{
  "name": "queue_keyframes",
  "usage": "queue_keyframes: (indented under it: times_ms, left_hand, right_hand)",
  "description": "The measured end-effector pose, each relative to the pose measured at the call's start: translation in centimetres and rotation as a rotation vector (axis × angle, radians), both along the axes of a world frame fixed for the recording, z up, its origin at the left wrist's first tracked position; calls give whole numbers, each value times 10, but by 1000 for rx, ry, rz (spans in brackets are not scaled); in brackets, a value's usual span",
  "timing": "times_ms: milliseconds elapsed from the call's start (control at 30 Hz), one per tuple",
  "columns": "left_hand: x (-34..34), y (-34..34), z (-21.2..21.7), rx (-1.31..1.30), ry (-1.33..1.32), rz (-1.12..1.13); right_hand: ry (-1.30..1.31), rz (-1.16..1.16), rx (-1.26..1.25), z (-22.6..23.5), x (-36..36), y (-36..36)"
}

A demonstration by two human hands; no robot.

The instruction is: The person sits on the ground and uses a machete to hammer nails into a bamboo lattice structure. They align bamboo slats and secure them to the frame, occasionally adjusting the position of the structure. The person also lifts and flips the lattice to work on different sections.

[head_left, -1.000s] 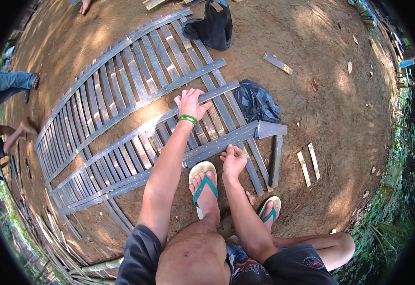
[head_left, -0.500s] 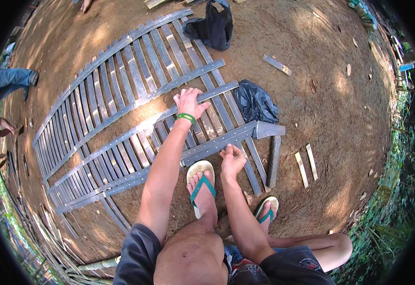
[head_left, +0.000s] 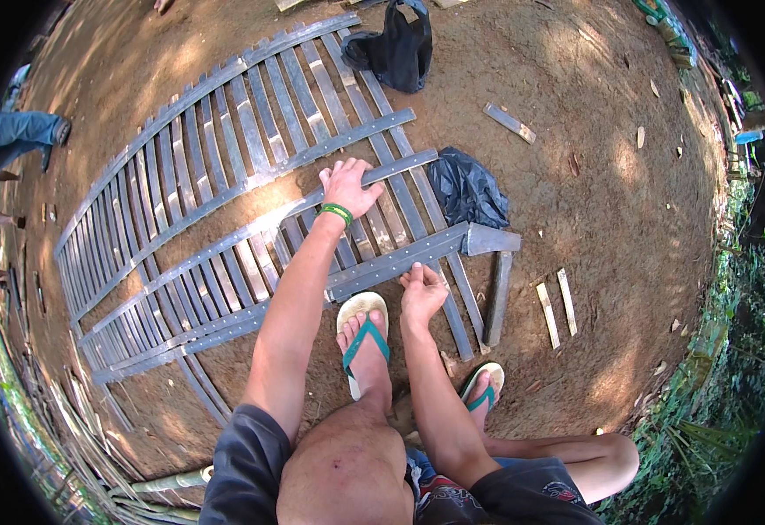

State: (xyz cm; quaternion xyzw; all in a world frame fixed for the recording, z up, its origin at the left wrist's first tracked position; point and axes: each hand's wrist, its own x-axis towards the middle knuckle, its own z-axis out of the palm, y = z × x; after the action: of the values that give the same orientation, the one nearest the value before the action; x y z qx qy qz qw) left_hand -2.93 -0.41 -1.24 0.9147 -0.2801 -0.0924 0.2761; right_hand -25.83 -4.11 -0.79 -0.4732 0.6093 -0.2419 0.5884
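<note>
A large panel of narrow dark wooden slats lies on the ground, crossed by long rails dotted with nail heads. My left hand (head_left: 348,186) is on an inner rail (head_left: 409,163), its fingers curled over the far edge. Close to the doubled near rail (head_left: 374,272), my right hand (head_left: 423,295) has thumb and fingertips pinched together. Whatever is between them is too small to make out. A hammer-like tool with a grey wedge-shaped head (head_left: 491,239) and a dark handle (head_left: 498,299) lies against the right end of that rail.
A black plastic bag (head_left: 468,187) lies beside the panel's right end; another black bag (head_left: 397,48) sits at its far corner. Short pale strips (head_left: 548,314) and a dark offcut (head_left: 510,123) lie to the right. My sandalled foot (head_left: 364,339) is by the near rail. Another person's leg (head_left: 28,133) shows at left.
The view has shifted slightly, and both my hands keep nearly the same places on the panel. At the left edge, another person's hand and arm have shifted.
</note>
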Motion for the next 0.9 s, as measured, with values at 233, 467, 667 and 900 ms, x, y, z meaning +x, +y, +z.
queue_keyframes:
  times_ms: [233, 467, 667, 900]
  left_hand:
    - [5, 7, -4, -196, -18, -27]
    - [-33, 31, 6, -35, -187, -3]
    - [-135, 70, 24, 316, -7, 130]
    - [-134, 65, 23, 395, -48, 97]
  right_hand:
    - [14, 25, -9, 6, 1, -4]
    - [424, 451, -880, 60, -52, -68]
    - [762, 641, -835, 48, -108, -131]
    - [734, 725, -843, 37, -111, -141]
